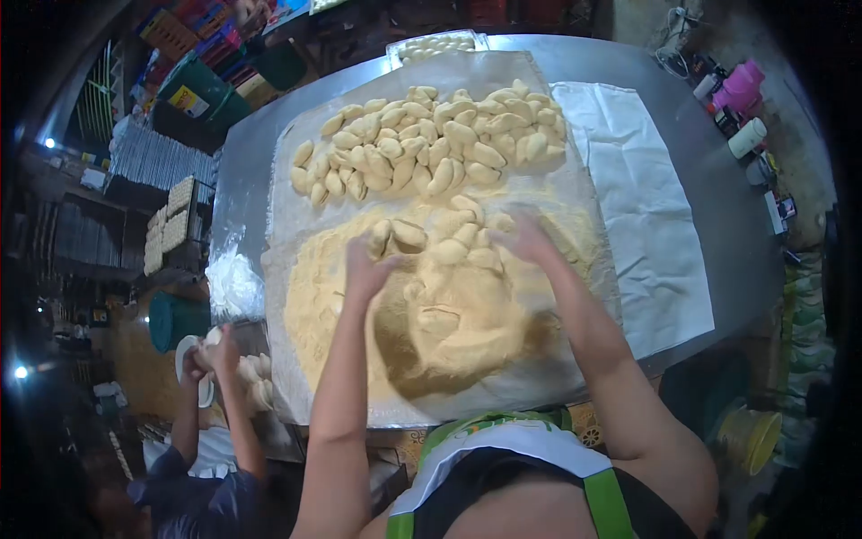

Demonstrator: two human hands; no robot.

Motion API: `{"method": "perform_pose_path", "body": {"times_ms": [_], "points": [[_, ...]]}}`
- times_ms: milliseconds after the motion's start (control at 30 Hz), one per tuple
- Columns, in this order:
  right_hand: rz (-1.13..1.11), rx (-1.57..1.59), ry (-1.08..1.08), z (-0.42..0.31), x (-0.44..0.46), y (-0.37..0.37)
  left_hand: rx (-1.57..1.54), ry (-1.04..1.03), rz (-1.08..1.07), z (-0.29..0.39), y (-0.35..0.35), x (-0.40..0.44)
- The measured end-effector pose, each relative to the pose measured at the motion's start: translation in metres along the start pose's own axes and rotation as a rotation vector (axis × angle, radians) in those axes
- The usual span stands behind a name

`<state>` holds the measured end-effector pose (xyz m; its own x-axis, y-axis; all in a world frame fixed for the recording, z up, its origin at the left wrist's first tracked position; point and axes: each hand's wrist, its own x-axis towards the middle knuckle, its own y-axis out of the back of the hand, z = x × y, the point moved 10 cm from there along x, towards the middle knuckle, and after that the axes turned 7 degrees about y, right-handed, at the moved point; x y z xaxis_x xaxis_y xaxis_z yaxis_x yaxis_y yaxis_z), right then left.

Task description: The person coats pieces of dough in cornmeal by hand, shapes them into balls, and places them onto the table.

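My left hand (365,269) is at the left of the crumb bed, its thumb spread away from the fingers. Its fingertips are against two pale, crumb-coated dough pieces (409,235). On the other side, my right hand (527,241) is slightly blurred, with thumb and fingers apart, beside a small cluster of dough pieces (467,235). Yellowish crumbs (319,269) cover the cloth (280,235) around both hands. Nearer my body, a heap of crumbs (467,350) partly covers more dough. Many coated oval dough pieces (409,148) lie piled beyond my hands.
A white sheet (651,225) lies right of the cloth on the metal table (709,242). A tray of dough (437,45) stands at the far edge. Clear plastic bags (235,283) sit at left. Another person's hands (215,350) handle dough at lower left.
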<state>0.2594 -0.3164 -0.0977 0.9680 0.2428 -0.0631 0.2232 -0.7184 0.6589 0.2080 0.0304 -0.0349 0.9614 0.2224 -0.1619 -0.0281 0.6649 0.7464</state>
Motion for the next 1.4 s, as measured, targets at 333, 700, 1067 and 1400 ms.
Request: {"method": "perform_pose_path", "body": {"times_ms": [333,700,1067,1400], "points": [[-0.098,0.012,0.072,-0.051,-0.054,-0.056,-0.141,0.047,-0.501,0.018,-0.095,0.045],[-0.188,-0.580,0.312,-0.074,0.038,-0.030,0.446,-0.265,-0.343,0.087,-0.137,0.028],[0.001,0.002,0.322,-0.109,0.117,0.018,-0.044,-0.428,-0.207,0.133,-0.070,0.102],[0.218,-0.008,0.321,-0.134,0.139,0.086,0.040,-0.379,-0.017,0.147,0.012,0.141]]}}
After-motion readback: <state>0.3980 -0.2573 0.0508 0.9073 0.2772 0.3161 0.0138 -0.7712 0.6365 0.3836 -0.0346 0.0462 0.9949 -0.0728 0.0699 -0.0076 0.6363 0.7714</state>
